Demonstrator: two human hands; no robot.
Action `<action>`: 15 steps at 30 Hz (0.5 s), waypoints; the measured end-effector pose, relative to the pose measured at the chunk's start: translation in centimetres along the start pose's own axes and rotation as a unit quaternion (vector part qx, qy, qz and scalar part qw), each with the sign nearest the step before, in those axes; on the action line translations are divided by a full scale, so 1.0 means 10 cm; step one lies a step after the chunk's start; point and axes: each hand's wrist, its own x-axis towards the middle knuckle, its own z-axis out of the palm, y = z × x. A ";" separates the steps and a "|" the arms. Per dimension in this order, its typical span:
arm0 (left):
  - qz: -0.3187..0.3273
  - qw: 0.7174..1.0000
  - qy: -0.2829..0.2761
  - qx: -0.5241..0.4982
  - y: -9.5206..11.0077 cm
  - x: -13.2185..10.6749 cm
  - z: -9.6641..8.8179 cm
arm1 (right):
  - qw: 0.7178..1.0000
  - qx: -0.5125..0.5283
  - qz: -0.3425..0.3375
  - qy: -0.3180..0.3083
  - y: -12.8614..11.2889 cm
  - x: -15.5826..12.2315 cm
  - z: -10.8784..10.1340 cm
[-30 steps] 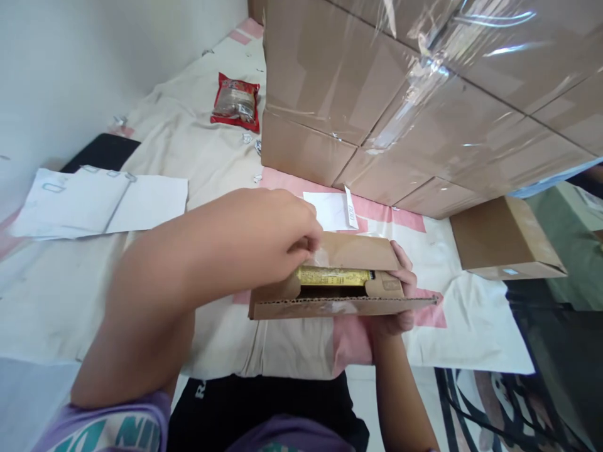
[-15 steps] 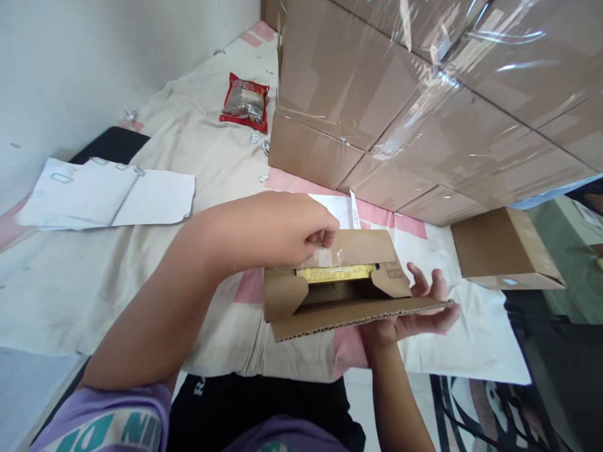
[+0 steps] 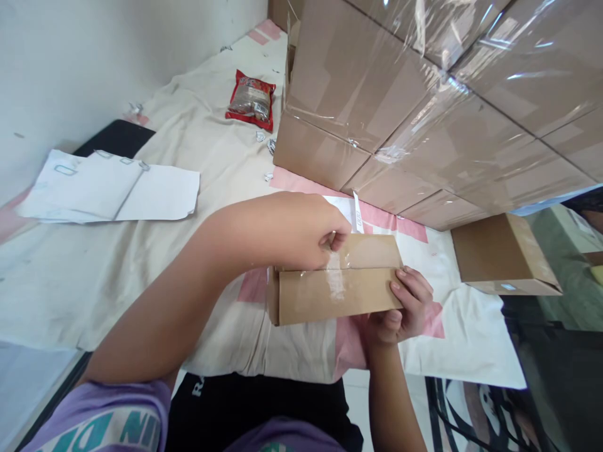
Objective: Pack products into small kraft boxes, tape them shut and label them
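Observation:
A small brown cardboard box (image 3: 330, 292) is held in front of me, its lid folded down and closed. My right hand (image 3: 400, 307) grips the box's right end, fingers pressed on the front face. My left hand (image 3: 301, 229) pinches a strip of clear tape (image 3: 335, 279) at the box's top edge; the tape runs down over the lid seam. The contents are hidden.
A tall stack of plastic-wrapped cartons (image 3: 424, 100) stands behind. Another small cardboard box (image 3: 499, 251) lies to the right, white paper sheets (image 3: 113, 194) to the left, a red snack packet (image 3: 252, 100) far back, and a white slip (image 3: 348, 210) behind the held box, all on a cream cloth (image 3: 202, 163).
The box's lid was open, showing a yellow item inside; it has been folded shut. My right hand shifted from under the box to gripping its right end.

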 end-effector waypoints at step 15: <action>-0.018 0.991 0.052 0.118 0.17 -0.06 0.14 | 0.968 -0.143 -0.200 0.051 -0.27 0.23 0.14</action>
